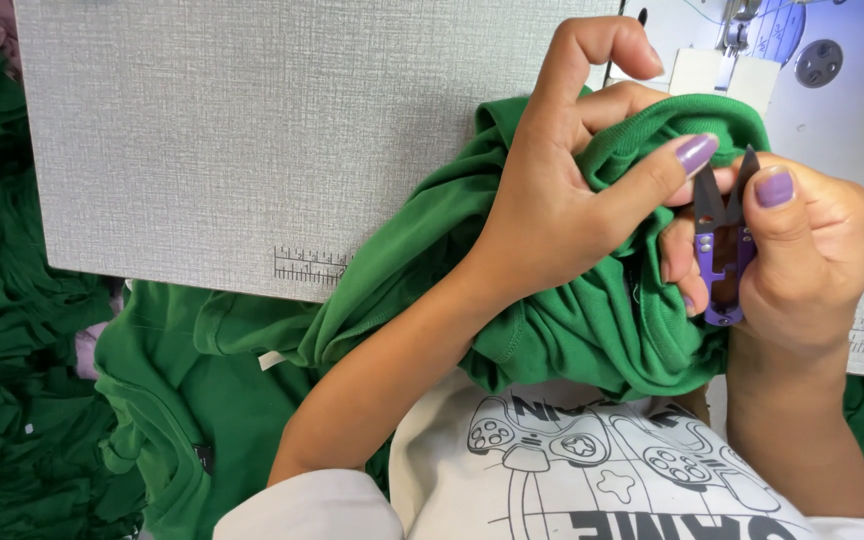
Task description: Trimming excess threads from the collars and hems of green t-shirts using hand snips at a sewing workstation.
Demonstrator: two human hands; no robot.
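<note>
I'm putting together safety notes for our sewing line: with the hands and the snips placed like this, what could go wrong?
1. The thread snips in the right hand point their blades toward the left hand's thumb, which sits right beside the tips; a slip could nick it.
2. The green garment is bunched tight against the blades, so a snip could catch a fold of fabric rather than just a thread.
</note>
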